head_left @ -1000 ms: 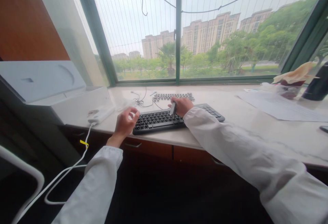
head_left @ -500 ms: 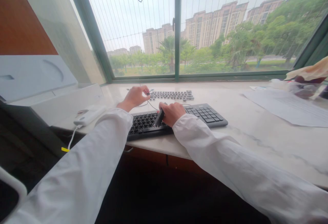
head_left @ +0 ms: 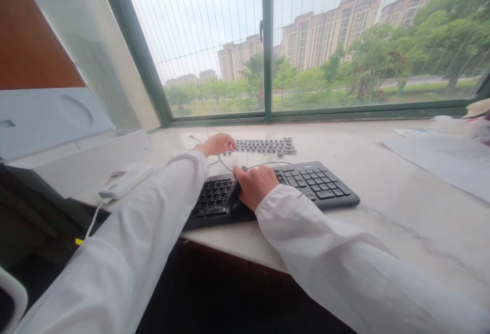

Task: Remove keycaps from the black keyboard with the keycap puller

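Observation:
In the head view, a black keyboard (head_left: 329, 201) lies on the pale counter, its left part bare of keycaps and its number pad still capped. Just behind it, loose keycaps (head_left: 268, 145) stand in rows. My left hand (head_left: 216, 145) reaches to the left end of these rows. Its fingers are bent together and lowered among the caps; whatever they pinch is hidden. Over the keyboard's middle, my right hand (head_left: 257, 183) grips a slim black brush (head_left: 231, 197), which slants down toward the front edge. Its tip is blurred.
A white power strip (head_left: 126, 181) and a large white box (head_left: 92, 163) are at the left. Paper sheets (head_left: 440, 155) lie at the right. A thin cable (head_left: 268, 163) runs behind the keyboard. The window (head_left: 268, 69) closes off the back.
My left hand has moved right and lowered its fingers to the keycap rows; a small dark thing showed at its fingertips before. The right hand keeps the brush. The view has shifted slightly.

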Available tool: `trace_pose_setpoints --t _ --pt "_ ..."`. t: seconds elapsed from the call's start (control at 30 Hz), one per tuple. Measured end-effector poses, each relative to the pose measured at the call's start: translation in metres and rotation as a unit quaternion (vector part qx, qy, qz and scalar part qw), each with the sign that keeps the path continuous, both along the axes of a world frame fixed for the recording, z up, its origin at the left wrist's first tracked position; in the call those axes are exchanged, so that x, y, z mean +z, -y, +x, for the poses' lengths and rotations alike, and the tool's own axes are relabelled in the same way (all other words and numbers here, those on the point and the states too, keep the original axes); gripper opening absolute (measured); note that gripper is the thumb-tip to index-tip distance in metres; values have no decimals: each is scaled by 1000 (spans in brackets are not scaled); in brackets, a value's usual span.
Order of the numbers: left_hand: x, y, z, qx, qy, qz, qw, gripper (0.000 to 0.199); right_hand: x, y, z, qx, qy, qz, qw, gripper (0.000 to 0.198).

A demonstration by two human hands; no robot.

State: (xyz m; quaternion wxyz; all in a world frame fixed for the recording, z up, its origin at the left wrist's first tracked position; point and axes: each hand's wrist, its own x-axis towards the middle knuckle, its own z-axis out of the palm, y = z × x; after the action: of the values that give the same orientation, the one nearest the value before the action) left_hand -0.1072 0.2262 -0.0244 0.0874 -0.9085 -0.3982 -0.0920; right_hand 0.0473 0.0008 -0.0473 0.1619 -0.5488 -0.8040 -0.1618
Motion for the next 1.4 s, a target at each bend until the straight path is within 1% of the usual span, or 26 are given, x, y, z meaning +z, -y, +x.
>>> trace_pose_setpoints --t 0.17,0.37,0.57,0.73,0.87,0.97,1.23,1.4 --pt "-10 -15 13 -6 -10 -17 1000 23 0 -1 0 -4 -3 -14 1000 16" --pt "-12 -18 13 -16 -8 -24 1000 23 -2 -3 0 7 -8 -6 1000 14" --pt "-11 -18 9 -10 -3 -28 1000 24 -2 -4 1 11 -5 -15 1000 13" --pt "-9 -15 9 10 -11 -22 1000 22 -2 -4 1 11 -5 -20 1000 13" --pt "-8 -12 10 20 -23 -24 999 20 -3 -4 1 10 -9 -16 1000 13" --pt "-6 -9 10 26 -29 -23 999 22 -2 -4 2 12 -12 -9 1000 14" --pt "-1 -9 9 27 -35 -29 999 23 0 -3 1 13 -5 -27 1000 15" --pt "1 -8 9 30 -37 -30 998 22 0 -3 2 13 -1 -14 1000 13"
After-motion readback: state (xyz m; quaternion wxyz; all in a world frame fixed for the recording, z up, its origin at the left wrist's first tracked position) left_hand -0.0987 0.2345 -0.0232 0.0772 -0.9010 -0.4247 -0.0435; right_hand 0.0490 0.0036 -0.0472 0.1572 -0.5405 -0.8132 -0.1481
